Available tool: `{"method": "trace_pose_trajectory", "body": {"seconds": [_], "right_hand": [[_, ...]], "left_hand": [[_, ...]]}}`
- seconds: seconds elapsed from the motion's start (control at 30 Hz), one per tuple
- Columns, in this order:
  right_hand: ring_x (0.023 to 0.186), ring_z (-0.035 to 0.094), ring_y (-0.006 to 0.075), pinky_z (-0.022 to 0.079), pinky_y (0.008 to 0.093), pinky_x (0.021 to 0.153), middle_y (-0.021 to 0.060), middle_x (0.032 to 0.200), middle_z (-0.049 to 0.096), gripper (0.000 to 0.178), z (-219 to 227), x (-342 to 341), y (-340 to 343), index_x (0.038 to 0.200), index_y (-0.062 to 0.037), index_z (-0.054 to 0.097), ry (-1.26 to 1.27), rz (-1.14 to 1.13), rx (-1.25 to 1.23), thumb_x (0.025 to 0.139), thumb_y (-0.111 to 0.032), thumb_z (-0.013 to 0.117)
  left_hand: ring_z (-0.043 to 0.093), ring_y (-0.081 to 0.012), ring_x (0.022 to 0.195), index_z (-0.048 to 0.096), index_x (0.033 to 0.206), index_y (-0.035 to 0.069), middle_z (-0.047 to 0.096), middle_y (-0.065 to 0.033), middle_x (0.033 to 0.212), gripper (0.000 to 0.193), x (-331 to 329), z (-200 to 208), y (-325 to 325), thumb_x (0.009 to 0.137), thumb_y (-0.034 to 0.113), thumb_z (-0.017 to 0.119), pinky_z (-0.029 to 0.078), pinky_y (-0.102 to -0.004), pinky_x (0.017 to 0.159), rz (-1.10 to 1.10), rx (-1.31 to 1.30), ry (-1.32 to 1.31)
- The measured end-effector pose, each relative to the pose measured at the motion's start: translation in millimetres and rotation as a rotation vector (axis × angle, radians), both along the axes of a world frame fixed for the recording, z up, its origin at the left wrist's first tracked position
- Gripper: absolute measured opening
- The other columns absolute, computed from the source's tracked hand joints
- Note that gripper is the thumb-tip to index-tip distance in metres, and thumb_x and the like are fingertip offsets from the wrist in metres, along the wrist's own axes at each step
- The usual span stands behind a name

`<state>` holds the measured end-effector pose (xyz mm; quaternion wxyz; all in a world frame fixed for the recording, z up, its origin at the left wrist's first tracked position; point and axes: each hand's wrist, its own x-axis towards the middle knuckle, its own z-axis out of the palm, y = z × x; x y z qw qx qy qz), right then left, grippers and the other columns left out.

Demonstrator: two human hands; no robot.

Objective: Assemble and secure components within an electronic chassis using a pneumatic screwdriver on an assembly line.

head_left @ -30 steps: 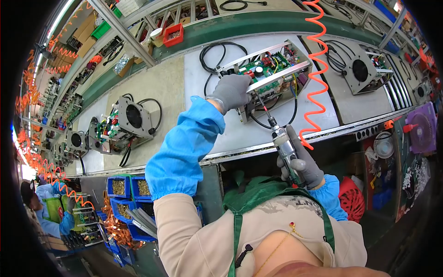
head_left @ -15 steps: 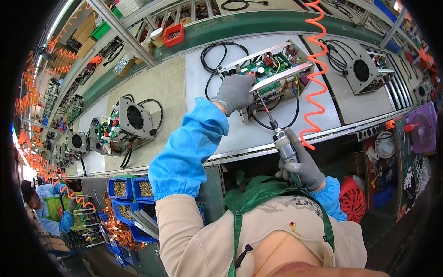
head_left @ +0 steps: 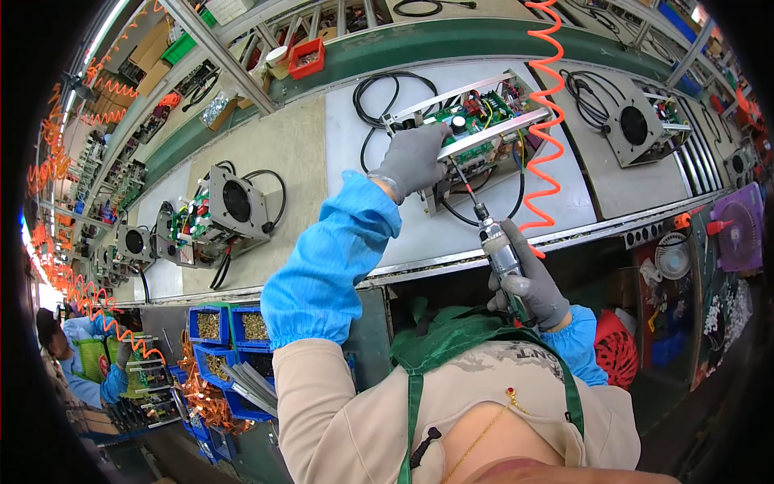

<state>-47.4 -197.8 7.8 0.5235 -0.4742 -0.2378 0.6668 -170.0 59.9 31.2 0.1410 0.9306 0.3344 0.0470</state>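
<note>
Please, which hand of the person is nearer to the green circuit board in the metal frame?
Left. The left hand is at the metal frame, close beside the green circuit board; the right hand is farther, toward the body, around the power screwdriver.

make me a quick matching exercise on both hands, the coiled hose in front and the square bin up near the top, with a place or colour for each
Column one
1. left hand
2. right hand
3. coiled hose
4. square bin

Column two
a. red
b. wrapped around the power screwdriver
c. orange
d. at the near left corner of the circuit-board unit

Pairs: 1-d, 2-b, 3-c, 4-a
</note>
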Motion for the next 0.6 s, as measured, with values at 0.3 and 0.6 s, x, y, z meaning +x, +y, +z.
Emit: {"method": "trace_pose_trajectory", "body": {"seconds": [0.3, 0.6], "right_hand": [[0.057, 0.057, 0.0160, 0.055, 0.0333, 0.064, 0.0134, 0.089, 0.056, 0.091, 7, -4, 2, 0.150, -0.0198, 0.016, -0.047, 0.018, -0.055, 0.071, -0.013, 0.060], [0.074, 0.061, 0.0199, 0.053, 0.0351, 0.068, 0.0110, 0.093, 0.055, 0.106, 8, 14, -10, 0.151, -0.0183, 0.007, -0.517, 0.179, 0.082, 0.065, -0.009, 0.068]], "left_hand": [[0.062, -0.0332, 0.097, 0.046, 0.130, 0.009, 0.062, -0.0156, 0.107, 0.072, -5, 2, 0, 0.066, 0.023, 0.075, 0.050, -0.0394, 0.083, -0.084, -0.044, -0.091], [0.054, -0.0261, 0.104, 0.058, 0.110, 0.014, 0.057, -0.0077, 0.106, 0.041, 12, -42, -107, 0.071, 0.022, 0.067, 0.040, -0.0418, 0.093, -0.532, 0.388, -0.301]]}}
